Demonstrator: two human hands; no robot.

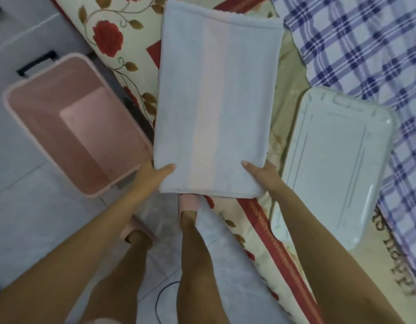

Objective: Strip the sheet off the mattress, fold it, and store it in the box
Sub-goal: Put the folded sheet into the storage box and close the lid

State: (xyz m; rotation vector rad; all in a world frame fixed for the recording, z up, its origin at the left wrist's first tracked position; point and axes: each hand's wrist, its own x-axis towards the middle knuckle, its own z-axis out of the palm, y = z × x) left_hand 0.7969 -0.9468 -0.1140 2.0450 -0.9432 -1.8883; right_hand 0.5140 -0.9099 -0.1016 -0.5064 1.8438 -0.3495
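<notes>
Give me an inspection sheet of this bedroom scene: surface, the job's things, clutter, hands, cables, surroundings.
Surface: rose-print mattress, partly under a blue checked cloth.
Job's things: folded sheet, pale blue with a pink stripe; pink box, open and empty, on the floor at left; white lid lying on the bed at right.
Clutter: nothing seen.
Hands: left hand and right hand each grip a near corner of the sheet, thumbs on top.
Cables: thin dark cable on the floor by the feet.
Surroundings: pale tiled floor; pink slippers worn.
</notes>
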